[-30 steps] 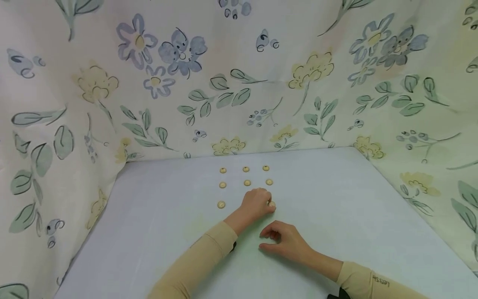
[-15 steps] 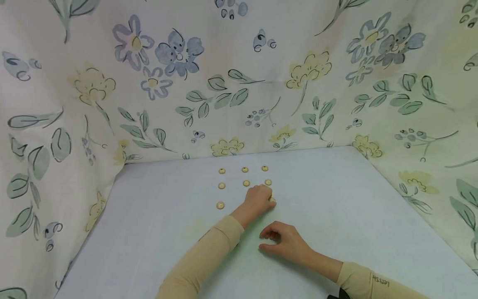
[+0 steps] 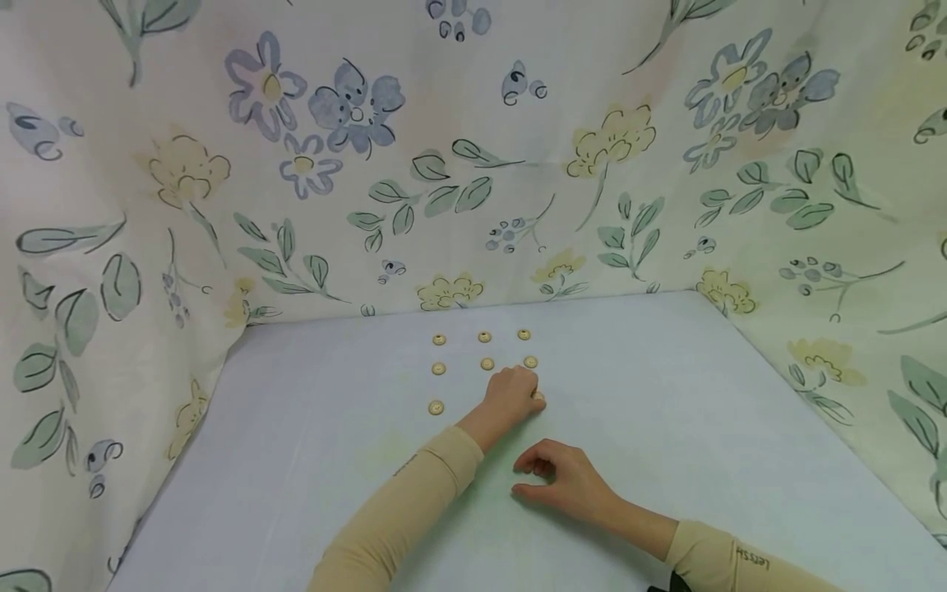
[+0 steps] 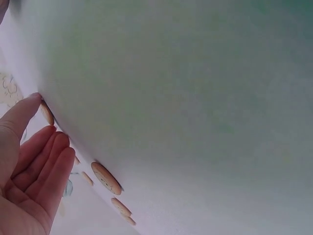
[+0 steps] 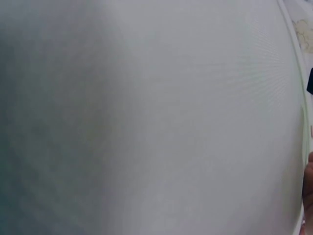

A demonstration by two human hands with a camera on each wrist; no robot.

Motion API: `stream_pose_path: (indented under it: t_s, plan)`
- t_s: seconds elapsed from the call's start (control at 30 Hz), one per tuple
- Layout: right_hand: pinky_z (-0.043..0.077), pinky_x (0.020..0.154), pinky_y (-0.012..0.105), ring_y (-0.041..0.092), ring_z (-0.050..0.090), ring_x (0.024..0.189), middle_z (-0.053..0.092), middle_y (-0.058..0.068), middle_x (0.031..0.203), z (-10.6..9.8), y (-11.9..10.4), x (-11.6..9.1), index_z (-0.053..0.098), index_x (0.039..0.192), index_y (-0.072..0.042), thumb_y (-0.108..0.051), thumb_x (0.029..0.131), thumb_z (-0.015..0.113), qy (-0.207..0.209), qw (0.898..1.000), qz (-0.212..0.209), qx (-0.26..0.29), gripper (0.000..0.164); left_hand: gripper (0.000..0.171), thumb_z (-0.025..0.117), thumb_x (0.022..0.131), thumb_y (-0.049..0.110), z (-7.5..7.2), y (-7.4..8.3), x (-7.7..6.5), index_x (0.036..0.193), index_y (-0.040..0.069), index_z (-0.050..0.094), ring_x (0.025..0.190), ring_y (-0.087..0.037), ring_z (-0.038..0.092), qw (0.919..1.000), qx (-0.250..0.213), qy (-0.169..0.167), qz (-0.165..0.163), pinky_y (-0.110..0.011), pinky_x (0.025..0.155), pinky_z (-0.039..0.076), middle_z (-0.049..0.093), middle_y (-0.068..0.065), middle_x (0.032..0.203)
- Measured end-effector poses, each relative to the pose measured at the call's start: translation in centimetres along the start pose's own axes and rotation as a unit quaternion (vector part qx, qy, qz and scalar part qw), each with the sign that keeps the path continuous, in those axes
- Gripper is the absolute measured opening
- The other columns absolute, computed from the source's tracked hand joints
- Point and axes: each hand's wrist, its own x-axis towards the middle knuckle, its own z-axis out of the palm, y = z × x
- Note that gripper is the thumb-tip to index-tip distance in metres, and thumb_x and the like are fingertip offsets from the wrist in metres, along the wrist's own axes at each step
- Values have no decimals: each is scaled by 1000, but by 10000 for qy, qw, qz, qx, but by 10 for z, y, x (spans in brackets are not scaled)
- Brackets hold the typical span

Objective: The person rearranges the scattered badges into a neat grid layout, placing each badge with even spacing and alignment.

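Observation:
In the head view my left hand (image 3: 509, 396) reaches over the middle of the table, its thumb and fingers around a round wooden button (image 3: 538, 398) at the tabletop. The left wrist view has that button (image 4: 47, 112) between the thumb (image 4: 22, 112) and the fingertips. Just past the knuckles lies another button (image 3: 530, 362), and one more (image 3: 436, 407) is to the left of the wrist. My right hand (image 3: 568, 482) rests nearer the front, fingers loosely bent and thumb apart, with nothing in it. Only an edge of it (image 5: 308, 191) appears in the right wrist view.
Further buttons form spaced rows toward the back, including a far-left one (image 3: 439, 339), a far-middle one (image 3: 484, 336) and a far-right one (image 3: 524, 335). The pale table (image 3: 666, 395) meets a floral cloth (image 3: 547, 189) at its back and sides.
My left hand has shifted slightly away from me and to the right, the button between its fingers moving a little farther back. My right hand has stayed in place.

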Motion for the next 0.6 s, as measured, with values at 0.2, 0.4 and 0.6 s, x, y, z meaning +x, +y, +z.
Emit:
stream_pose_path:
  t_s: [0.2, 0.4, 0.6]
  plan:
    - [50, 67, 24, 14, 59, 75, 66, -4, 88, -1, 0, 2, 69, 95, -14, -26, 80, 81, -42, 10000, 33, 21, 23, 32, 76, 77, 27, -2, -2, -1, 60, 15, 52, 54, -11, 44, 9996, -272, 30, -42, -25, 49, 37, 49, 5, 60]
    - [51, 67, 24, 14, 60, 75, 67, -4, 89, -2, 2, 4, 69, 96, -14, -26, 80, 81, -44, 10000, 45, 44, 23, 23, 78, 82, 32, -4, -8, -6, 81, 11, 68, 69, -10, 50, 9958, -901, -127, -100, -24, 61, 42, 60, 3, 78]
    - [51, 67, 25, 16, 61, 76, 68, -3, 89, -5, 1, 4, 69, 96, -13, -24, 80, 81, 50, 9999, 61, 90, 23, 33, 79, 82, 28, -11, -13, -17, 107, 6, 72, 86, -12, 60, 9718, -2356, 98, -70, -24, 74, 48, 69, -5, 99]
